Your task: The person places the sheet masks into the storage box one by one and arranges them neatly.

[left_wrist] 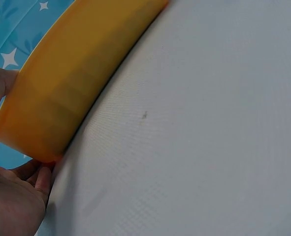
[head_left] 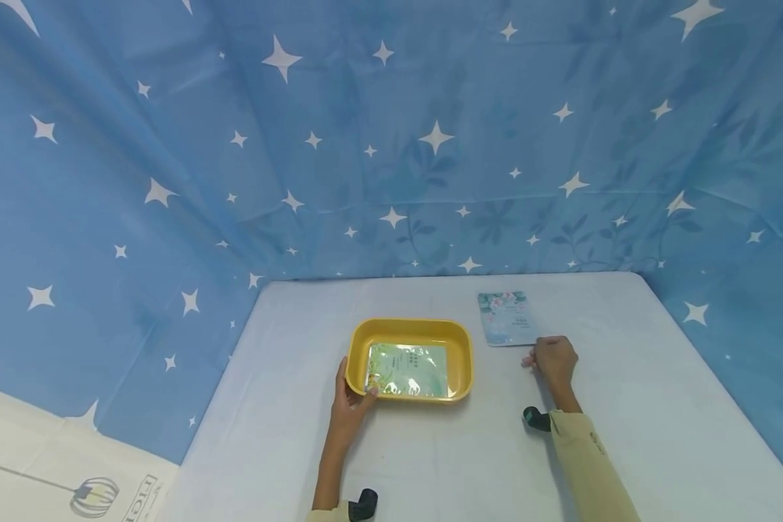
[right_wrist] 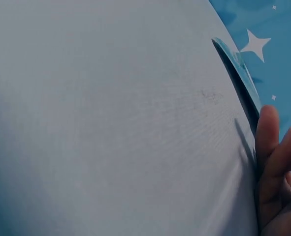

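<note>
A yellow plastic basin [head_left: 465,366] stands on the white table with a green sheet mask packet [head_left: 407,371] lying flat inside. My left hand [head_left: 349,409] grips the basin's near left corner, thumb over the rim and fingers around the outer wall. In the left wrist view that hand [left_wrist: 15,196] holds the basin's orange-looking side [left_wrist: 61,108]. Right of the basin is a light blue floral sheet mask packet [head_left: 505,319]. My right hand [head_left: 556,359] pinches its near right corner. The right wrist view shows the packet's edge [right_wrist: 239,69] slightly raised, passing behind the fingers [right_wrist: 268,128].
A white-covered table [head_left: 431,464] spreads under everything. Blue star-patterned curtains [head_left: 391,145] rise behind it and along both sides. Black wrist devices [head_left: 536,419] sit at both sleeves. Cream fabric with a printed lamp [head_left: 94,496] shows at lower left.
</note>
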### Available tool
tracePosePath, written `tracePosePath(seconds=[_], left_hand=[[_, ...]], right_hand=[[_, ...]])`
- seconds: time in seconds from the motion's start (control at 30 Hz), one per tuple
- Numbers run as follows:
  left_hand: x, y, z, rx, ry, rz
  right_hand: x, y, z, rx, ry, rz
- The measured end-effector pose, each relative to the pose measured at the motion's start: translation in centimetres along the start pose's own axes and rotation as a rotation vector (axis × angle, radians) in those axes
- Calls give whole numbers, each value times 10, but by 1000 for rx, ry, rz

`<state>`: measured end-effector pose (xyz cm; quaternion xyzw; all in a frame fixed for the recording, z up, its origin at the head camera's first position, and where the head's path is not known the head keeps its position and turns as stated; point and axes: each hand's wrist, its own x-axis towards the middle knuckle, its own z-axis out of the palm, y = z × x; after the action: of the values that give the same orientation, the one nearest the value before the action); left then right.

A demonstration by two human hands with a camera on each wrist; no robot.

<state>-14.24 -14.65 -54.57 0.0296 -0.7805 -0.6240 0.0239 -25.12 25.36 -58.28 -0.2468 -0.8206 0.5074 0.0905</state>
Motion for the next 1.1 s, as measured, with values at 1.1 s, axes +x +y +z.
tracePosePath(seconds=[1.1], left_hand=[[0, -1, -1, -3, -5, 6]], right_hand=[[-1, -7, -6, 176, -20, 207]])
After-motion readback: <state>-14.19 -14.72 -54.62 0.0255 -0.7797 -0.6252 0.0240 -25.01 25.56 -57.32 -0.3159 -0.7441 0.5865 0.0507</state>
